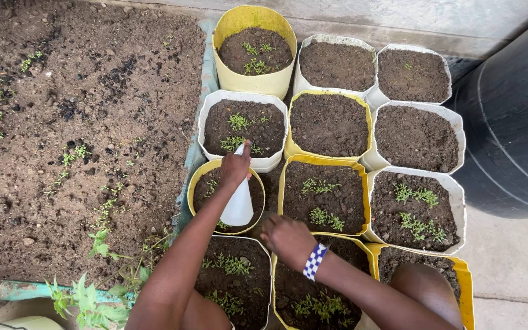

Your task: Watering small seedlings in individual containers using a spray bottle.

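My left hand (234,166) grips the neck of a white plastic bottle (238,205), which is tipped with its narrow end up over the white soil pot (212,104) holding small green seedlings. The bottle's wide end hangs above a round yellow pot (194,180). My right hand (286,238), with a blue and white checked band at the wrist, rests knuckles up between two yellow pots of soil (288,168), fingers curled, holding nothing that I can see.
Several cut yellow and white containers of dark soil stand packed together in rows; some carry seedlings. A wide bed of bare soil (74,122) lies on the left behind a pale green edge. A big black barrel (514,122) stands right. My knee (426,287) shows below.
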